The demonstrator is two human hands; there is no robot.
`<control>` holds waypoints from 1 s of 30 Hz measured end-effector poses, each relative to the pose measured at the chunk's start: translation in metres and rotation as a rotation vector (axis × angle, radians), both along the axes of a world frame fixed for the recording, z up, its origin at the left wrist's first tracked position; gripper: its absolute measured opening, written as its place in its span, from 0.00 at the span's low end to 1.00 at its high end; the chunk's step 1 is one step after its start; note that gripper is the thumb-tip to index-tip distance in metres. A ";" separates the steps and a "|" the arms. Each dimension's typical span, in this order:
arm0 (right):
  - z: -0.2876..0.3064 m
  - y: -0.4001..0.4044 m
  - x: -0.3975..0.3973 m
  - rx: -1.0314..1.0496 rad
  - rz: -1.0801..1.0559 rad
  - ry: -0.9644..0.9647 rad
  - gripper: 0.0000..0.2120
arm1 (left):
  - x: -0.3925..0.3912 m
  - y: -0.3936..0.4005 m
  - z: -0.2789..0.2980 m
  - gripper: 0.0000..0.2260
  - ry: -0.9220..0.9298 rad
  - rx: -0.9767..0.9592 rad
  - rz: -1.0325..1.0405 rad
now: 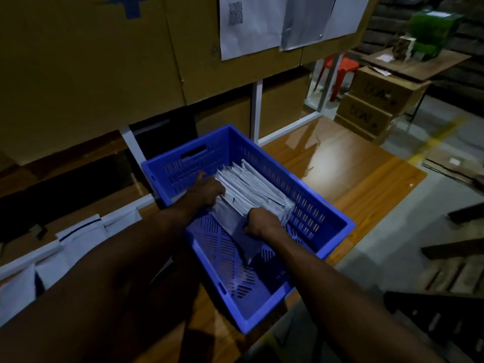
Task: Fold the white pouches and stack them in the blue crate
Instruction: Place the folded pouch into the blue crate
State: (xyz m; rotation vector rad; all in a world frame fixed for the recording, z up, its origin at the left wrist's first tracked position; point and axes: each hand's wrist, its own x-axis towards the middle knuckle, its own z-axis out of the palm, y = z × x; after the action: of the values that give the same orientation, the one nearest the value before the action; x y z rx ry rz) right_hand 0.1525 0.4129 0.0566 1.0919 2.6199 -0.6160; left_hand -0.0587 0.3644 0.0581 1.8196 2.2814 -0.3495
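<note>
A blue slotted crate sits on the wooden table. A row of folded white pouches stands on edge in its far half. My left hand grips the left end of the nearest pouch, thumb up against the row. My right hand has its fingers curled over the right end of that same pouch, which leans towards me with its lower part on the crate floor. Unfolded white pouches lie in a line along the table's left edge.
Cardboard boxes fill the white-framed shelf behind the crate, with paper sheets taped on them. The wooden table extends to the right of the crate. Stacked boxes and a red stool stand further back.
</note>
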 end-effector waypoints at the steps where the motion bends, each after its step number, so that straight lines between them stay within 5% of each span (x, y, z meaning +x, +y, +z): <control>1: 0.001 0.001 -0.001 0.015 0.008 -0.010 0.15 | -0.003 0.001 -0.002 0.17 -0.014 -0.014 0.020; 9: 0.009 0.003 0.003 0.166 0.031 -0.057 0.17 | -0.008 0.006 -0.007 0.27 -0.101 0.009 0.208; 15: 0.014 0.000 0.008 0.205 0.004 -0.116 0.19 | -0.008 0.007 -0.011 0.46 -0.082 0.054 0.291; 30: 0.037 -0.010 0.027 0.294 -0.129 -0.088 0.19 | 0.007 -0.021 0.000 0.49 -0.112 0.317 0.280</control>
State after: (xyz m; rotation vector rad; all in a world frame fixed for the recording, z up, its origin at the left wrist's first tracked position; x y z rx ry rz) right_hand 0.1797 0.4033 0.0936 1.3462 2.6349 -0.2026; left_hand -0.0518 0.3436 0.0578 1.5624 2.5781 0.1644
